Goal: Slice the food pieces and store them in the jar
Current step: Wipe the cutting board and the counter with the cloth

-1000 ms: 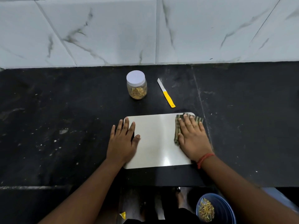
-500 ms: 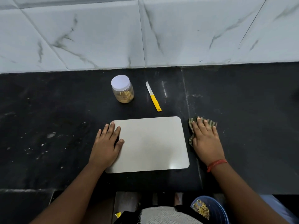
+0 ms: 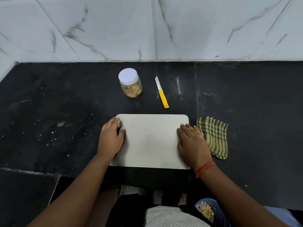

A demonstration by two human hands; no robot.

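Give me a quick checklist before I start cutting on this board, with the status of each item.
1. Cutting board bare, nothing lying on it: ok.
2. Board steadied: left hand and right hand rest on its two ends: ok.
3. Knife lying free on the counter beyond the board: ok.
4. Cloth off the board, to its right: ok.
5. Jar open for storing: not ok, white lid on.
6. Food on the board: not ok, pieces sit in the blue bowl below the counter edge.
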